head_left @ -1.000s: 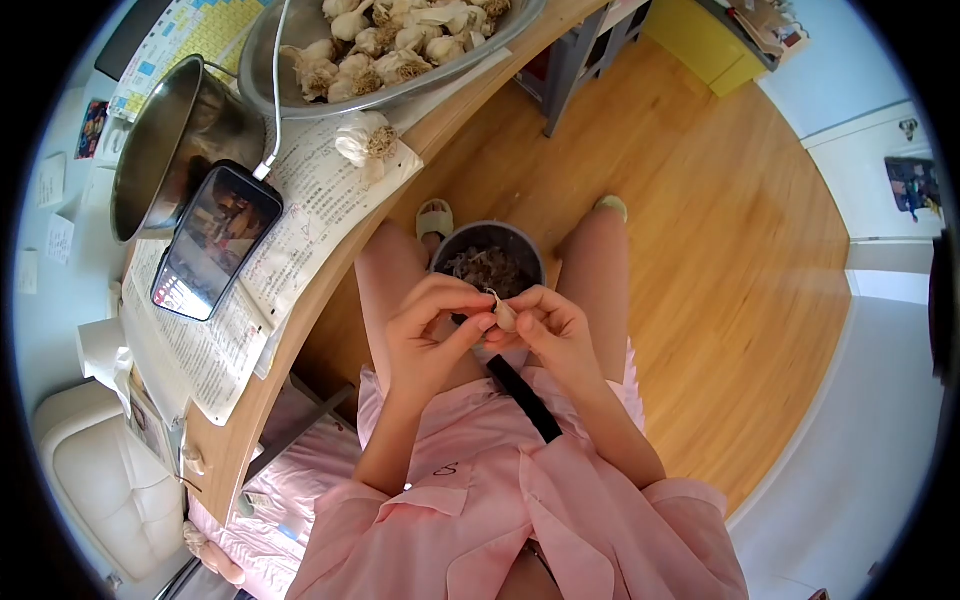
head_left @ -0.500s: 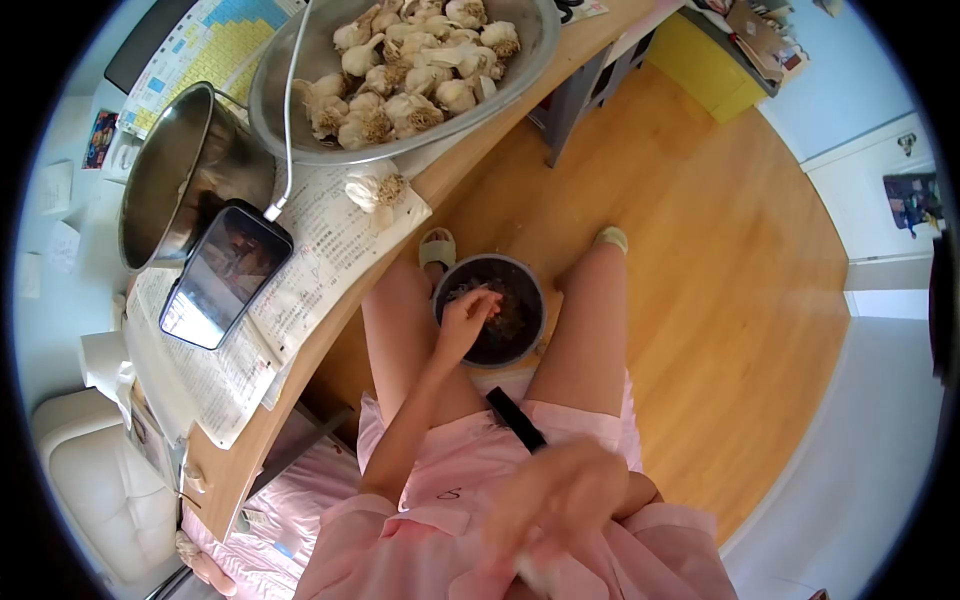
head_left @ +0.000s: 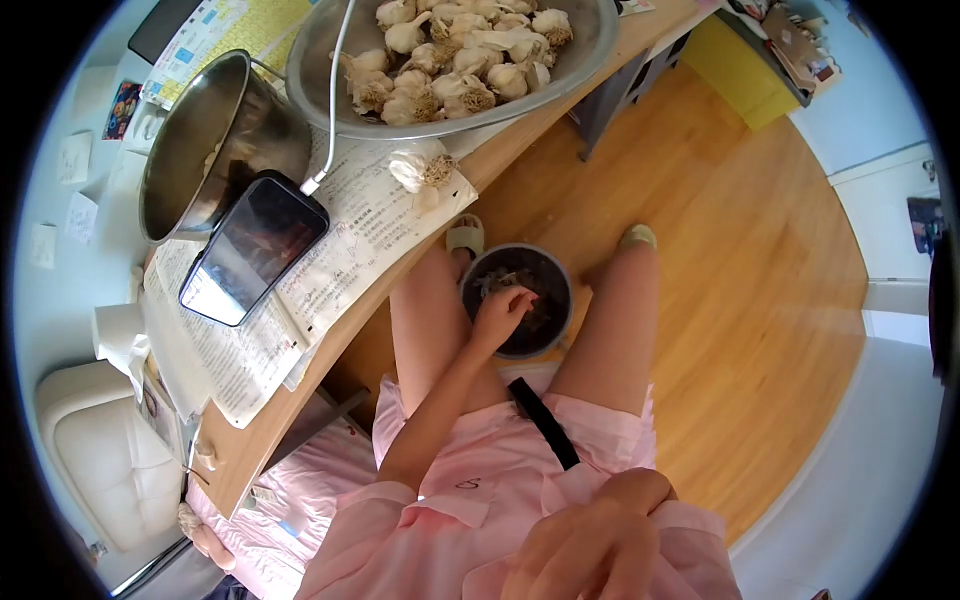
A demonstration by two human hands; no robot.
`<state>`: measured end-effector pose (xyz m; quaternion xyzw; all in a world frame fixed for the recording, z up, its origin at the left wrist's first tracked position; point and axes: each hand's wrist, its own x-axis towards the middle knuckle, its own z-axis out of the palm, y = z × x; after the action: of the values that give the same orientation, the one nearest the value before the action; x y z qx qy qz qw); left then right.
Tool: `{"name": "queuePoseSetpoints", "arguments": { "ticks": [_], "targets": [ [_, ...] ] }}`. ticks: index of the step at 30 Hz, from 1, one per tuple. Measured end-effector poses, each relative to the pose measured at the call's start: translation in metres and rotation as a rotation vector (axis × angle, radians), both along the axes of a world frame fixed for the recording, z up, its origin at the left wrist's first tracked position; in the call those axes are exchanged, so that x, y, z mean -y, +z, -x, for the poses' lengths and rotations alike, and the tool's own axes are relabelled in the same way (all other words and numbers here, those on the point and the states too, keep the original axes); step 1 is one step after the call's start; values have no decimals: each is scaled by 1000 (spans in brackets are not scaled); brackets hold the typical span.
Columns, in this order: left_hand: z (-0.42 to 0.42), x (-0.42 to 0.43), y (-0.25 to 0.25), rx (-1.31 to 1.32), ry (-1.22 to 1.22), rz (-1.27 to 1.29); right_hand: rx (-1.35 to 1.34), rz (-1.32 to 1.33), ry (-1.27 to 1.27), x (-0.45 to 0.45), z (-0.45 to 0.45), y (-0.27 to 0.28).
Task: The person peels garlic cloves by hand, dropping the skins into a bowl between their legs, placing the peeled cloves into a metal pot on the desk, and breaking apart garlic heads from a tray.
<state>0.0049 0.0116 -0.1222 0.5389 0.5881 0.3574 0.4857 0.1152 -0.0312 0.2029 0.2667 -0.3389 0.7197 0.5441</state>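
My left hand (head_left: 503, 318) is over a dark round bin (head_left: 567, 310) between my knees. Its fingertips are pinched together, and whatever they hold is too small to make out. Pale, papery scraps (head_left: 510, 278) lie inside the bin. Close to my chest, my right hand (head_left: 590, 545) is raised with its back to the camera. Its fingers curl downward, hiding anything in them. On the desk to my left, a wide metal basin (head_left: 330, 85) holds many garlic bulbs (head_left: 480, 60). A single garlic bulb (head_left: 420, 170) sits on printed paper beside the basin.
A deep metal pot (head_left: 250, 130) stands on the desk (head_left: 232, 465), with a phone (head_left: 255, 245) leaning against it. A white cable (head_left: 335, 90) runs from the phone across the basin. A black strap (head_left: 545, 425) hangs in front of me. A yellow box (head_left: 730, 80) stands far right.
The view has shifted, moving the desk and bin within the frame. My right hand, blurred before, is now sharper and lies further right and lower. My left hand stays pinched over the bin.
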Motion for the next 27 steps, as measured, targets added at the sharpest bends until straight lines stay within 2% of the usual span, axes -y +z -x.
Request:
{"name": "queuePoseSetpoints", "arguments": {
  "ticks": [2, 3, 5, 9, 12, 14, 17, 21, 27],
  "targets": [
    [1, -2, 0, -36, -23, -33, 62, 49, 243, -1, -7, 1],
    [1, -2, 0, -33, -24, -29, 129, 100, 499, -2, -19, 4],
    [-1, -2, 0, -26, -29, -21, 179, 126, 654, -1, -26, 4],
    [-2, -3, 8, -66, -43, 5, 79, 38, 138, 0, -19, 2],
    [-2, -3, 4, -61, -45, -15, -56, -211, -125, -27, -2, -5],
    [-3, -3, 1, -51, -47, -38, -69, -217, -107, -28, -2, -7],
    [-4, -3, 5, -40, -46, -9, -14, 8, 18, -4, -9, -5],
    [-4, -3, 5, -43, -54, -7, -46, 153, 90, 8, -6, -1],
    [-3, -3, 2, -55, -64, -2, -75, 144, 118, 4, 2, -3]
  ]
}}
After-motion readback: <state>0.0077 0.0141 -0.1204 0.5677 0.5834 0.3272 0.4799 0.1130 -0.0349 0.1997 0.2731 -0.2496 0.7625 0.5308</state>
